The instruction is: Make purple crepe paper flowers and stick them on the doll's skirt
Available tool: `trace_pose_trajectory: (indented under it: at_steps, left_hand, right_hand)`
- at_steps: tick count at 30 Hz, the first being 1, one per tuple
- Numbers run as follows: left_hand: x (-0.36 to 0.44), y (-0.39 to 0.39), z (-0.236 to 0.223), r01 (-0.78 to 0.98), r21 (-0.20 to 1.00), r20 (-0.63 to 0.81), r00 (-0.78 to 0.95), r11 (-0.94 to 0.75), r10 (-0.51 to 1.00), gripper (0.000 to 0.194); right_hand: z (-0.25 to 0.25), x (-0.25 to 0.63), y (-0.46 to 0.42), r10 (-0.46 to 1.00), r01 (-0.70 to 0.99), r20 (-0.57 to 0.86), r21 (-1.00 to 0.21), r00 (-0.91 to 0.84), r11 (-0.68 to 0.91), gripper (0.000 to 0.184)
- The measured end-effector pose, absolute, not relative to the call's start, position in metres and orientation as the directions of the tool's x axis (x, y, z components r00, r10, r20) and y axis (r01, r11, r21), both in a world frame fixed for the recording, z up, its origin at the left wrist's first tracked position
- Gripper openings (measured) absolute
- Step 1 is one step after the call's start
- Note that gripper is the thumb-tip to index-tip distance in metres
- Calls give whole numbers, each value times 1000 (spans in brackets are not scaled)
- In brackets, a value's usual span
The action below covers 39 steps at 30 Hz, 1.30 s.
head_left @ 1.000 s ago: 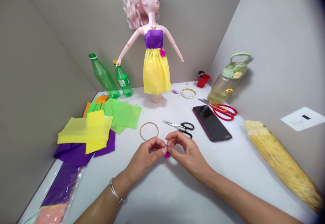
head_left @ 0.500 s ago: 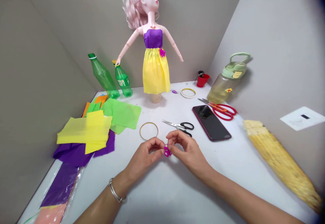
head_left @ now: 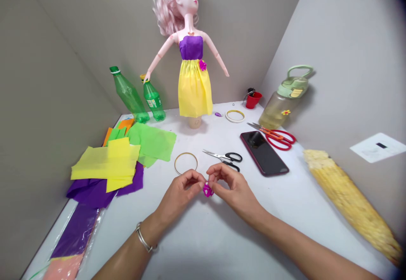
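A small magenta flower ornament (head_left: 207, 190) is pinched between my two hands, low over the table. My left hand (head_left: 184, 191) grips its left side with thumb and forefinger. On the other side, my right hand (head_left: 231, 191) holds it the same way; the fingertips hide part of it. Just beyond my hands lie a thin gold bangle (head_left: 175, 161) and small black-handled scissors (head_left: 226, 157). A pink-haired doll (head_left: 194, 85) in a purple top and yellow skirt stands at the back, a similar magenta flower (head_left: 202, 64) at its waist.
Yellow, green and purple cloth pieces (head_left: 104, 161) lie left, near two green bottles (head_left: 154, 100). On the right are a phone (head_left: 264, 153), red-handled scissors (head_left: 281, 139), a water bottle (head_left: 282, 102) and a long yellow corn-like object (head_left: 349, 204). A white bangle (head_left: 235, 120) and red pot (head_left: 253, 100) sit behind.
The magenta flower ornament has shifted and turned slightly between my fingertips. Both hands stay nearly in place, and nothing else on the table has moved.
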<state>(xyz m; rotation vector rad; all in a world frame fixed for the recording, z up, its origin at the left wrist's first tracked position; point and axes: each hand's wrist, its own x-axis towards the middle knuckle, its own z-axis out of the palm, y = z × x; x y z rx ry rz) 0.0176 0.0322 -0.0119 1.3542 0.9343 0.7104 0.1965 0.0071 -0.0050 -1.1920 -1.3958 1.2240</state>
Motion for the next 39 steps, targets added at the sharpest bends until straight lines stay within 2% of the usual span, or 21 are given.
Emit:
trace_pose_trajectory:
  at_steps: [13, 39]
  left_hand:
    - [19, 31, -9, 51, 989, -149, 477, 142, 866, 16]
    - [19, 31, -13, 60, 991, -136, 472, 121, 871, 18]
  right_hand:
    - [-3, 197, 6, 978, 111, 53, -991, -203, 77, 10]
    - [-3, 197, 6, 976, 115, 34, -992, -213, 60, 13]
